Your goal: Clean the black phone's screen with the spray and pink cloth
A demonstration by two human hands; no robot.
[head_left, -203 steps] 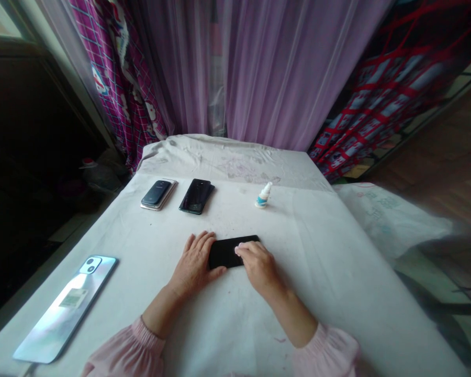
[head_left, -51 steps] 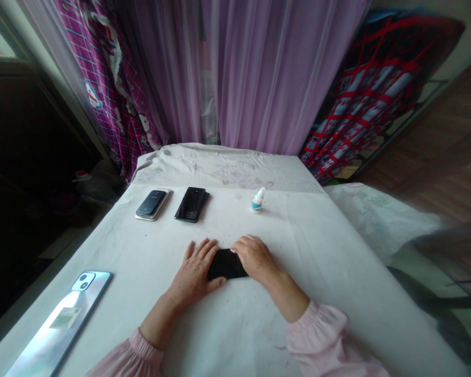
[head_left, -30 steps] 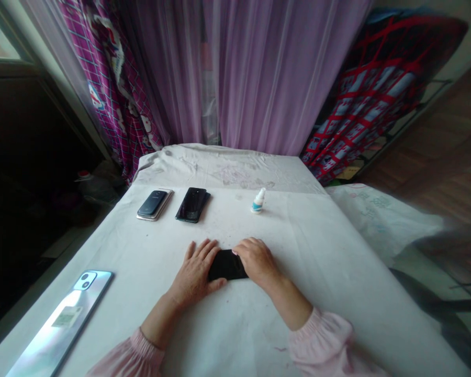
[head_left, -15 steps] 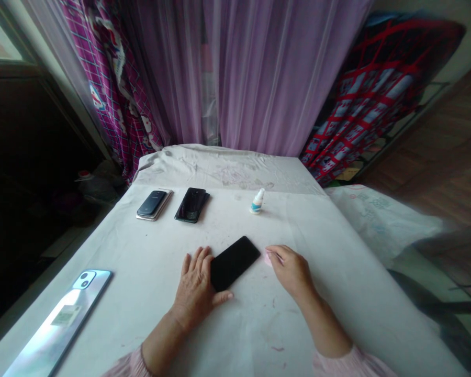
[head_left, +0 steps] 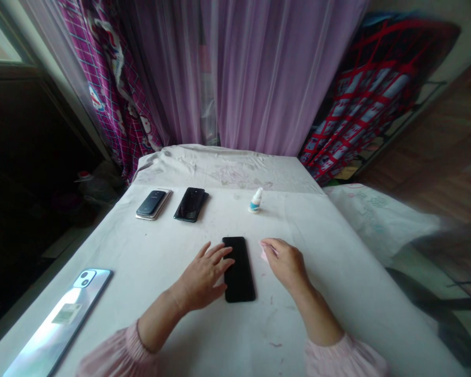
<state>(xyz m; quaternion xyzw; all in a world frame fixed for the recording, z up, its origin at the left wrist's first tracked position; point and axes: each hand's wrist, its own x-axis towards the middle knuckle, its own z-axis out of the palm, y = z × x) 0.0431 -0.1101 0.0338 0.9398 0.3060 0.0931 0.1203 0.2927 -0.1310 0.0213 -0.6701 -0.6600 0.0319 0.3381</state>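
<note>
Phone (head_left: 241, 280) is parked on the white tablecloth (head_left: 317, 293), plain black side up, right between both hands. The left hand (head_left: 206, 277) is held open, fingers loosely spread over the phone's left edge; whether the glass is actually being touched can't be told. Some pink scrap (head_left: 264, 252) is pinched in the right hand (head_left: 287, 264), just off the phone's right side. Farther back, a small white bottle (head_left: 255, 201) is stood upright, with two phone stacks (head_left: 190, 204) lined up to its left.
</note>
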